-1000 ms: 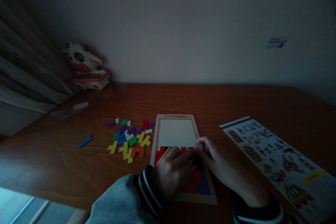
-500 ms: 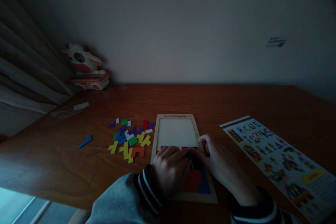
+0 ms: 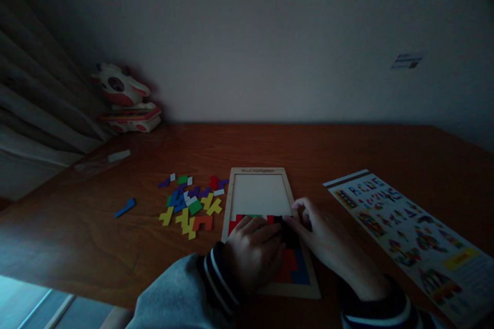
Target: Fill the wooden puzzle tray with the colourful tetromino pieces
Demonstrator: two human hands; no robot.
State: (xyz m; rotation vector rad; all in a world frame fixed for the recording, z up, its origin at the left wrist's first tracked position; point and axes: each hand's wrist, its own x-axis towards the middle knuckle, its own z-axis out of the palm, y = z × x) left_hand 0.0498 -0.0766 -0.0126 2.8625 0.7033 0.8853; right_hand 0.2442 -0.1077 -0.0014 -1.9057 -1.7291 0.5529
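A wooden puzzle tray (image 3: 258, 170) lies in front of me, its near part filled with coloured pieces and its far part showing a pale bare base. My left hand (image 3: 254, 252) lies over the filled part, palm down, fingers stretched to the right across the pieces and hiding many of them. My right hand (image 3: 320, 231) is at the tray's right rim. Its thumb touches a dark piece (image 3: 290, 234) there, while the other fingers bend above the rim, apart from the thumb. Red pieces and a blue piece (image 3: 300, 270) show near the tray's front.
Loose puzzle pieces (image 3: 195, 207) in several colours lie left of the tray. One blue piece (image 3: 125, 207) sits farther left. A printed pattern sheet (image 3: 405, 236) is on the right. A cow-shaped toy (image 3: 125, 97) stands at the back left of the wooden table (image 3: 309, 146), near a curtain.
My left fingers have drawn back slightly from the right thumb, exposing more red and dark pieces between the hands. My right thumb has shifted a little to the right.
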